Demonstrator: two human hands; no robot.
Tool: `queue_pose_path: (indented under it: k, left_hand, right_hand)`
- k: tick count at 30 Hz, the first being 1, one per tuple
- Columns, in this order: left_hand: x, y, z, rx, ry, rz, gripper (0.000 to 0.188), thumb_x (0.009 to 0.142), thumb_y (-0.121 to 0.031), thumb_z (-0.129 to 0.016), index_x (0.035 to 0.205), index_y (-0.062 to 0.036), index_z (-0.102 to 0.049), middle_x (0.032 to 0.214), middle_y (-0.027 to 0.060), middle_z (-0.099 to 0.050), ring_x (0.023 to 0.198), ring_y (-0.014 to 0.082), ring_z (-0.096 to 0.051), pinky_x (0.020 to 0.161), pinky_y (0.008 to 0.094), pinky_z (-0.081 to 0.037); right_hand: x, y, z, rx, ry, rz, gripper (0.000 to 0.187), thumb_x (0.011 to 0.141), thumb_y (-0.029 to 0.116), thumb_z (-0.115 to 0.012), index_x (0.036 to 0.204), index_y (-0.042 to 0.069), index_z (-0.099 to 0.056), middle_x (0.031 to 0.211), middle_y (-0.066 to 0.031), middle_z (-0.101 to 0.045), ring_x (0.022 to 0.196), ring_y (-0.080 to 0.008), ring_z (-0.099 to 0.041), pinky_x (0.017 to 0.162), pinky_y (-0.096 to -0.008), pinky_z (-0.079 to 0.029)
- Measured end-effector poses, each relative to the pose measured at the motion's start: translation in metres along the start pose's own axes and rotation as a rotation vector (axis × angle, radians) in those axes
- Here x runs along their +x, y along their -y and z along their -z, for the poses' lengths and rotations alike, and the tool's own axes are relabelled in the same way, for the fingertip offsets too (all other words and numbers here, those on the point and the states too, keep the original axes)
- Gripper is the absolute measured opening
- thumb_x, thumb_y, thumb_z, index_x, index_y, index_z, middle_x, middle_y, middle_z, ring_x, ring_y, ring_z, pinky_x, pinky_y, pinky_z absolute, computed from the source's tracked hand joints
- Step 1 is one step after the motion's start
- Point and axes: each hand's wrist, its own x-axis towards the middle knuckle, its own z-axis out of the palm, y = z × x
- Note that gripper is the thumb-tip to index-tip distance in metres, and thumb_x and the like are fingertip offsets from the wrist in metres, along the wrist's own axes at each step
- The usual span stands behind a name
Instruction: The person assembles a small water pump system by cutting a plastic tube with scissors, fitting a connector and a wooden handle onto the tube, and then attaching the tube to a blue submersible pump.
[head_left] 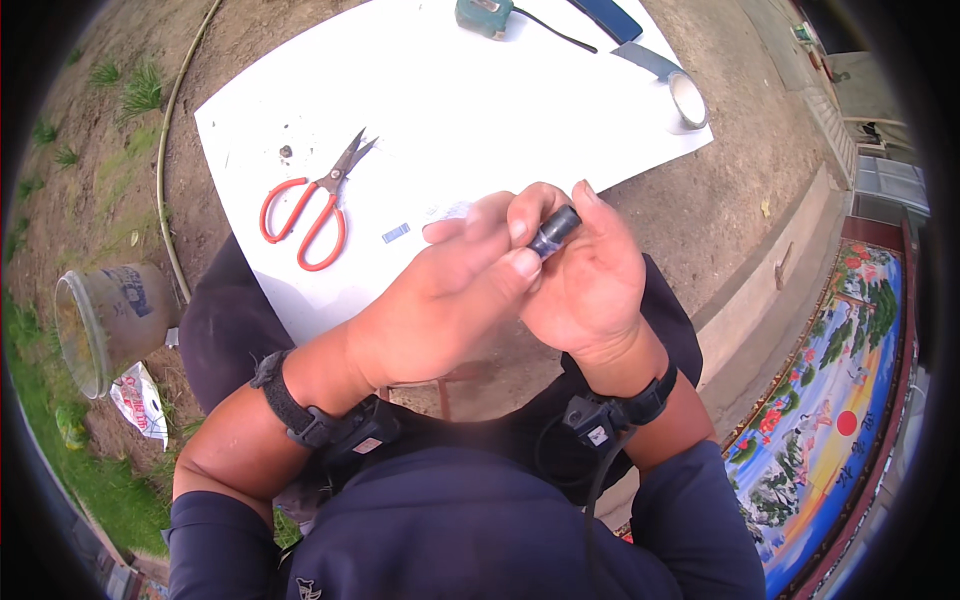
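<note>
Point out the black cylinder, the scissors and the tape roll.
Black cylinder (pixel 562 224): head view, on its exposed dark upper end.
Scissors (pixel 331 182): head view, near the pivot.
Tape roll (pixel 688 101): head view, inside its core.

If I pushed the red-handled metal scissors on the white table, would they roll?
The red-handled metal scissors would probably slide, not roll: they lie flat. The metal blades look stiff but stand open, so might swing shut.

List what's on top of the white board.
Red-handled scissors, a small blue-grey strip, dark crumbs, a green tape measure, a dark flat object, a grey tape roll. The left hand and right hand cover part of the board; anything beneath can't be seen.
</note>
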Motion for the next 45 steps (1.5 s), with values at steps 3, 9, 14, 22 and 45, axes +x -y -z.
queue_pose_path:
  k: [3,9,14,22,45]
  left_hand:
    - [0.000,0.006,0.003,0.109,0.004,-0.066,0.032,0.110,-0.030,-0.044,0.111,-0.0031,-0.060,0.073,-0.0014,-0.046,0.062,0.0075,-0.040,0.058,0.0240,-0.036]
    - [0.000,-0.002,0.006,0.229,0.058,-0.109,0.031,0.109,-0.029,-0.048,0.104,-0.0013,-0.063,0.078,-0.0003,-0.051,0.069,0.0079,-0.047,0.063,0.0244,-0.039]
    - [0.002,-0.001,0.013,0.291,0.110,-0.247,0.032,0.108,-0.029,-0.049,0.113,-0.0009,-0.065,0.085,-0.0008,-0.055,0.077,0.0086,-0.048,0.070,0.0251,-0.043]
    - [-0.013,-0.007,0.014,0.136,0.204,-0.081,0.026,0.106,-0.022,-0.052,0.109,0.0014,-0.063,0.106,0.0064,-0.060,0.094,0.0158,-0.056,0.082,0.0307,-0.047]
    - [-0.008,-0.002,0.006,0.427,0.064,-0.436,0.026,0.106,-0.023,-0.055,0.114,0.0004,-0.062,0.098,0.0055,-0.063,0.090,0.0147,-0.060,0.083,0.0289,-0.050]
  right_hand:
    - [-0.002,0.002,-0.013,-0.128,-0.186,-0.063,0.063,0.100,0.053,-0.033,0.122,0.000,-0.058,0.132,-0.0294,-0.057,0.133,-0.0442,-0.049,0.115,-0.0533,-0.036]
    - [-0.009,0.009,-0.009,-0.041,-0.096,-0.202,0.059,0.101,0.041,-0.041,0.131,-0.009,-0.050,0.139,-0.0255,-0.053,0.126,-0.0295,-0.056,0.107,-0.0374,-0.046]
    - [-0.010,0.005,-0.009,-0.050,-0.092,-0.214,0.054,0.102,0.034,-0.040,0.133,-0.009,-0.050,0.140,-0.0245,-0.052,0.126,-0.0283,-0.056,0.107,-0.0371,-0.045]
    - [-0.010,0.000,-0.021,-0.347,-0.032,-0.235,0.091,0.083,0.066,-0.045,0.138,-0.006,-0.049,0.149,-0.0346,-0.042,0.141,-0.0419,-0.042,0.119,-0.0499,-0.028]
    - [-0.013,0.007,-0.009,-0.387,0.025,-0.167,0.063,0.098,0.042,-0.055,0.132,-0.011,-0.055,0.132,-0.0272,-0.057,0.125,-0.0312,-0.054,0.103,-0.0402,-0.044]
